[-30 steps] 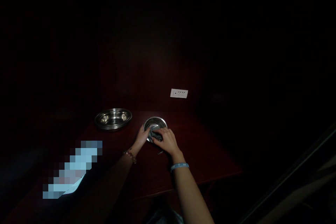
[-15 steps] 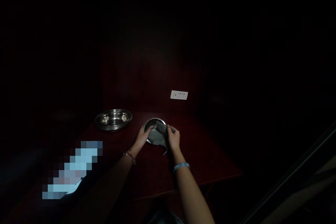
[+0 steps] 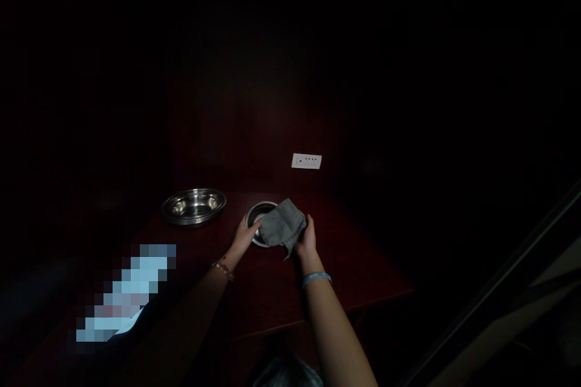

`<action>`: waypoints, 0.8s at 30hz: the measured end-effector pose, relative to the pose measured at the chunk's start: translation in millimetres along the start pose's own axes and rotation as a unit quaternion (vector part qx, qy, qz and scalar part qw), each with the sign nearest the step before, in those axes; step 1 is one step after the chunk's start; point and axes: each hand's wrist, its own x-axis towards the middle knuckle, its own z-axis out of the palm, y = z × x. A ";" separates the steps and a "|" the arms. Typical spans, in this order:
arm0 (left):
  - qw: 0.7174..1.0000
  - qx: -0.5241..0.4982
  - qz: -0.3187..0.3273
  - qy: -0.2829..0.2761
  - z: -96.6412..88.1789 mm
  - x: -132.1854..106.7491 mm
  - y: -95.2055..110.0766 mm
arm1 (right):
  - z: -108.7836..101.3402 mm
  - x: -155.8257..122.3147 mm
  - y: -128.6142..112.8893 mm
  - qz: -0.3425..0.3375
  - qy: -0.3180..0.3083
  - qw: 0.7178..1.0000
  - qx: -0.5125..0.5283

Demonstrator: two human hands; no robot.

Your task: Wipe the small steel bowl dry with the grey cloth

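Observation:
A small round steel bowl [image 3: 255, 213] sits on a dark red table [image 3: 272, 290]. My left hand [image 3: 246, 236] grips the bowl's near left rim, fingers curled on it. My right hand [image 3: 307, 239] holds a grey cloth [image 3: 282, 225], which is spread over the right half of the bowl. A beaded bracelet is on my left wrist and a blue band on my right wrist.
A wider, shallow steel dish [image 3: 194, 206] stands to the left of the bowl. A white socket plate [image 3: 307, 161] is on the dark wall behind. A pixelated bright patch [image 3: 124, 296] lies at the lower left. The surroundings are very dark.
The cloth was bunched inside the bowl under my right hand. It has been drawn out to the right and now lies spread over the bowl's right side. My left hand stayed on the rim.

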 end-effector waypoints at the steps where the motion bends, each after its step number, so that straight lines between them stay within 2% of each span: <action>1: 1.000 -0.003 0.003 -0.001 0.2 0.1 -0.4 | 0.0 -1.0 -3.1 0.028 -0.001 0.999 0.017; 3: 1.000 -0.010 0.010 -0.003 0.6 0.2 -1.1 | -0.1 -2.7 -8.4 0.058 0.002 0.998 0.039; 7: 1.000 -0.002 0.007 0.004 0.9 1.0 -0.8 | 0.7 -3.0 -9.3 0.069 0.023 0.995 0.061; 12: 1.000 0.011 0.010 -0.002 -0.2 0.6 4.3 | 0.2 1.5 5.7 0.072 0.064 0.995 0.011; 16: 1.000 0.018 0.015 -0.006 -0.6 -2.7 9.8 | -3.1 4.9 17.4 0.048 0.130 0.990 -0.011; 22: 0.996 0.074 0.003 0.042 -3.7 -5.1 8.6 | -6.1 7.8 20.1 0.036 0.103 0.994 -0.030; 24: 0.995 0.084 -0.005 0.058 -4.2 -4.5 7.5 | -5.2 7.5 19.1 0.040 0.112 0.993 -0.019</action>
